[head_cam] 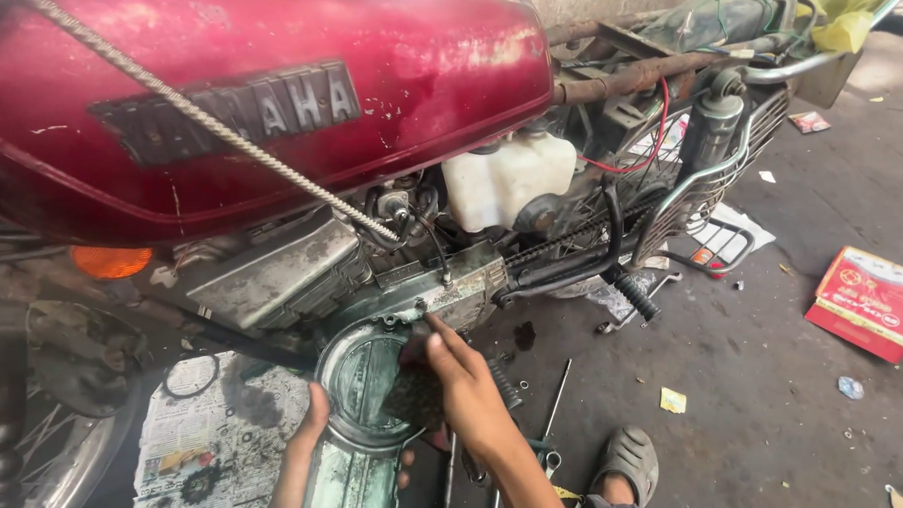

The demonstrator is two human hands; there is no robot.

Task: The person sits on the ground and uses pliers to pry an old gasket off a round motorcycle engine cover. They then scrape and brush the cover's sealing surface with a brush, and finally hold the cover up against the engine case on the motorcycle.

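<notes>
A round engine side cover (pixel 362 407), grey-green and grimy, sits low on the flank of a red motorcycle, below the crankcase (pixel 443 289), its lower end hanging toward the floor. The person's left hand (pixel 304 459) cups the cover's outer edge from beneath, fingers curled around the rim. The right hand (pixel 466 384) lies flat across the cover's right side, fingers together and pointing up toward the seam where cover meets case; whether anything is pinched under the fingertips cannot be told.

The work appears to be at the stage of seating or freeing this cover against the engine. Judged from the grip, the next move calls for keeping the cover square to the case while it is steadied from below, and for care with the oily surface.

Above hangs the red fuel tank (pixel 266 90), a braided cable (pixel 217 127) running across it. A white plastic reservoir (pixel 509 177) sits behind the engine, and a rubber-capped footpeg (pixel 631 293) juts to the right. Oil-stained newspaper (pixel 218 442) lies spread on the concrete floor (pixel 776 373), where long metal tools (pixel 552 406) rest beside a sandalled foot (pixel 627 463). A red cardboard box (pixel 874 304) lies well apart at right.
</notes>
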